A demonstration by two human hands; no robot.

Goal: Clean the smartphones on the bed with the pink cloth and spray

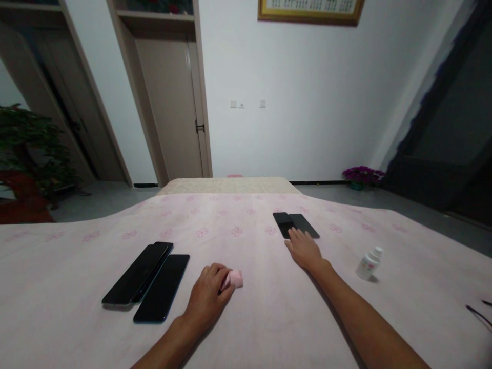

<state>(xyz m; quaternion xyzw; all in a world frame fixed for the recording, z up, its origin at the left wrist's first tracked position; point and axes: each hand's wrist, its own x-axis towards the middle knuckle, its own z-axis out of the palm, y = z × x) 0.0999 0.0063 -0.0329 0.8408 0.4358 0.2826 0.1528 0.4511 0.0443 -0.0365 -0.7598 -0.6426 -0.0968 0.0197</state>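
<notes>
My left hand [209, 292] is closed around a small folded pink cloth [236, 279], resting on the bed-like covered table. To its left lie several black smartphones: one [163, 287] flat by itself with a blue edge, and others [130, 277] overlapping beside it. Farther out, my right hand [305, 249] reaches over the near end of a dark phone [283, 221], its fingers stretched out and touching it. A second dark flat device [305, 224] lies against that phone's right side. The thumb sits near the phone's lower edge.
A white bottle [369, 263] with a cap stands right of my right forearm. Thin dark cable-like pieces [478, 313] lie at the right edge. A pink flowered cloth [238, 328] covers the surface. Beyond are a door [169, 97], a plant [31, 148] and purple flowers [362, 175].
</notes>
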